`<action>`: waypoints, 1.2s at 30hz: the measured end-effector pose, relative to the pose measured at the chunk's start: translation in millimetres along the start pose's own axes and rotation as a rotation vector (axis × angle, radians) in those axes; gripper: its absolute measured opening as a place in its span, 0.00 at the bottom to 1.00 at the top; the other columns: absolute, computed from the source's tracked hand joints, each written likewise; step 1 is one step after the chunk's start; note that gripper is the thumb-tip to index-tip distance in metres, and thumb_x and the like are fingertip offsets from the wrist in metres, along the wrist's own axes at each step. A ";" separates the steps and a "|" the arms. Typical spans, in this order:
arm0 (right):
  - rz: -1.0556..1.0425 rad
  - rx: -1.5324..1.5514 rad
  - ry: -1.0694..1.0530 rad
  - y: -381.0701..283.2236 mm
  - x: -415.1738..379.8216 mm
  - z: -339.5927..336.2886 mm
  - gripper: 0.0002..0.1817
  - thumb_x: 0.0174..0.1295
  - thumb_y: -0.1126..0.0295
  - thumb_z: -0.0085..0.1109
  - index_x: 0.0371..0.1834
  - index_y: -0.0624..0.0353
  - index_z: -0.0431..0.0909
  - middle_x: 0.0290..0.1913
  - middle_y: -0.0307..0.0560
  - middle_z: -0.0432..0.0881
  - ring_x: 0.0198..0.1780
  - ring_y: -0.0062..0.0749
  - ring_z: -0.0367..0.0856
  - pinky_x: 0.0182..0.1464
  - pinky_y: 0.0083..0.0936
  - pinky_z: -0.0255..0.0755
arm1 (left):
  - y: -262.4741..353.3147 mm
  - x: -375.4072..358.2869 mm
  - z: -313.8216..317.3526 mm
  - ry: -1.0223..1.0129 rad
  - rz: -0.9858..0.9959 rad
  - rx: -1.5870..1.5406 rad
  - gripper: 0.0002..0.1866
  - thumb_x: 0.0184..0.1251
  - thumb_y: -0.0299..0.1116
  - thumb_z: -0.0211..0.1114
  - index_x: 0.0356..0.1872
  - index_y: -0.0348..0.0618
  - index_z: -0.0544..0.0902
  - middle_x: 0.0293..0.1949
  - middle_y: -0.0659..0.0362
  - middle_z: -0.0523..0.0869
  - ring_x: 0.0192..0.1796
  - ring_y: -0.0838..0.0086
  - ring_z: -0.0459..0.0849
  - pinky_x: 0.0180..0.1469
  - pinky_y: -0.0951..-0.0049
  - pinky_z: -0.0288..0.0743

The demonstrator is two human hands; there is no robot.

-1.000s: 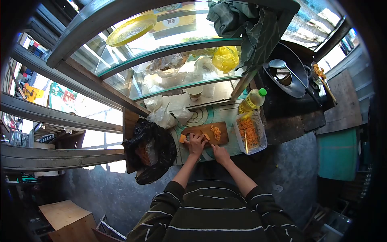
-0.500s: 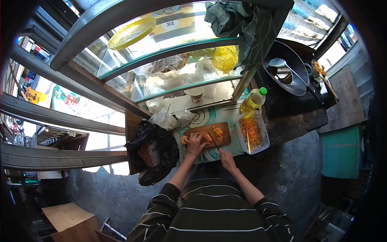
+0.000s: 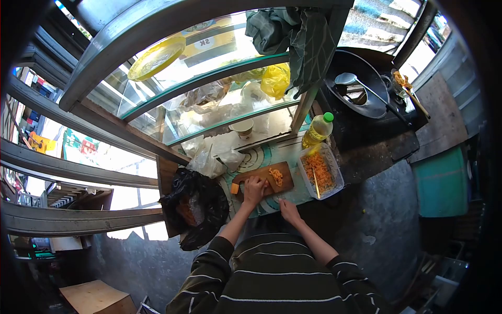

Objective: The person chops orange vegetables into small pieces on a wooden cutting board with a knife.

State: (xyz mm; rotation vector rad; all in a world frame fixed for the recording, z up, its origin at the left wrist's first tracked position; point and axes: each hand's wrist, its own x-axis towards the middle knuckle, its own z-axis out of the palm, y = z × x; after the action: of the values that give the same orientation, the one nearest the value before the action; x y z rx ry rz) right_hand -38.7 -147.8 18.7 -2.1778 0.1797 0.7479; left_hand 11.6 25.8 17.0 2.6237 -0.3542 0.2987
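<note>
My left hand (image 3: 254, 190) is on the wooden cutting board (image 3: 286, 190), its fingers bent down over a piece of orange vegetable that looks like carrot. Most of that piece is hidden under the fingers. A separate carrot chunk (image 3: 235, 188) lies at the board's left end, and small chopped carrot pieces (image 3: 275, 177) are heaped toward its right end. My right hand (image 3: 289, 211) is closed on a knife at the board's near right edge; the blade hardly shows.
Right of the board are a plastic tub (image 3: 338, 184) of shredded orange food with a stick in it and a green-capped oil bottle (image 3: 318, 131). A black plastic bag (image 3: 214, 201) stands left. A wok (image 3: 374, 112) with a ladle is on the stove. Glass shelves rise behind.
My left hand has moved off the left chunk, which now shows apart from it. My right hand has shifted slightly left and down, and the blade shows less. The whole view has turned slightly.
</note>
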 end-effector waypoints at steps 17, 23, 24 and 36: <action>-0.110 -0.210 0.240 -20.4 -17.5 3.3 0.26 0.66 0.52 0.34 0.30 0.63 0.76 0.26 0.64 0.78 0.33 0.59 0.77 0.35 0.50 0.71 | 17.5 -9.4 14.6 0.088 -0.215 0.228 0.08 0.49 0.35 0.64 0.31 0.49 0.84 0.29 0.63 0.77 0.38 0.68 0.73 0.44 0.60 0.59; -0.064 -0.339 0.214 -34.0 -19.2 -2.1 0.25 0.66 0.53 0.35 0.30 0.62 0.76 0.26 0.63 0.78 0.32 0.60 0.78 0.35 0.48 0.72 | 17.2 -9.0 12.5 0.056 -0.215 0.249 0.10 0.46 0.36 0.65 0.32 0.51 0.84 0.29 0.63 0.79 0.39 0.69 0.74 0.44 0.61 0.57; -0.037 -0.352 0.165 -33.1 -15.8 -1.4 0.26 0.67 0.52 0.33 0.31 0.62 0.76 0.28 0.63 0.79 0.35 0.59 0.77 0.38 0.49 0.71 | 17.6 -8.3 12.6 0.060 -0.218 0.241 0.10 0.46 0.36 0.65 0.32 0.51 0.84 0.29 0.64 0.79 0.38 0.69 0.74 0.44 0.61 0.57; -0.061 -0.231 0.139 -27.4 -12.9 -2.3 0.29 0.67 0.49 0.30 0.34 0.62 0.77 0.32 0.65 0.78 0.39 0.60 0.76 0.41 0.49 0.69 | 17.0 -12.1 16.2 0.108 -0.243 0.181 0.08 0.47 0.36 0.66 0.30 0.50 0.84 0.26 0.63 0.78 0.36 0.69 0.73 0.42 0.63 0.59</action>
State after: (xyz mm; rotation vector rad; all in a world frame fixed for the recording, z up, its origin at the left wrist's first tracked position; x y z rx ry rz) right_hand -38.3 -132.9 45.1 -2.4451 0.1010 0.6077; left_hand -2.5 5.9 7.0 2.7760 0.0303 0.4036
